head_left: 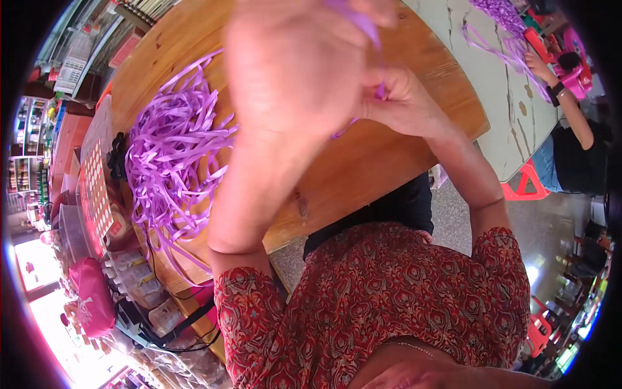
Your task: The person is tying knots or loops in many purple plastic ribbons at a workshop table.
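One strand in work, looks unfinished — right hand [405, 107] pinched closed on purple ribbon [365, 26] above wooden table [363, 175]. Left hand [295, 78] raised, blurred; can't tell its grip. Ribbon pile [172, 149] at table's left — done or waiting, unclear.

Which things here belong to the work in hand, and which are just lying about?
In the work:
- purple ribbon strand, pinched by the right hand
- tangled purple ribbon pile
- wooden tabletop

Seemingly just about:
- pink pouch
- red plastic stool
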`<state>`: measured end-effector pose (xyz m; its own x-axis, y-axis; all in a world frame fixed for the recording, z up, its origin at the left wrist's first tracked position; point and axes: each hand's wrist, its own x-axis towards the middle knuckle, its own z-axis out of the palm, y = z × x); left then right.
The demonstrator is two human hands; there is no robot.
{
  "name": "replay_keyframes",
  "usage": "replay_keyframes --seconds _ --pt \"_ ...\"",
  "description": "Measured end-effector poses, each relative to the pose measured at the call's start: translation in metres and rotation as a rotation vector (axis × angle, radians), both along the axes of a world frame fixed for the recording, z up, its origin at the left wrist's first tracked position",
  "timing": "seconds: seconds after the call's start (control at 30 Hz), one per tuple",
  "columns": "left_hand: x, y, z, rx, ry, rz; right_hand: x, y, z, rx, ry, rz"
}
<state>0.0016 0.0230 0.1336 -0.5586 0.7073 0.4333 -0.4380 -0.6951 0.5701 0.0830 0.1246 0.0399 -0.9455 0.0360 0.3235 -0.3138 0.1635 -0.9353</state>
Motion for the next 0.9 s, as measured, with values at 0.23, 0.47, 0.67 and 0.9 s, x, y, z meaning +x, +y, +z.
replay_keyframes --seconds 0.23,0.47,0.67,0.9 --pt "-0.083 -0.046 -0.009 0.151 -0.021 -0.044 0.033 0.038 0.0 -0.048 -0.188 -0.138" --pt "-0.106 -0.056 -0.036 0.142 -0.102 0.023 0.064 0.062 0.007 -0.059 -0.238 -0.267" --pt "-0.117 -0.068 -0.05 0.111 -0.133 0.084 0.078 0.074 0.009 -0.07 -0.167 -0.385" --pt "-0.118 -0.08 -0.108 -0.603 0.244 0.924 0.082 0.073 0.005 -0.009 -0.131 -0.442"
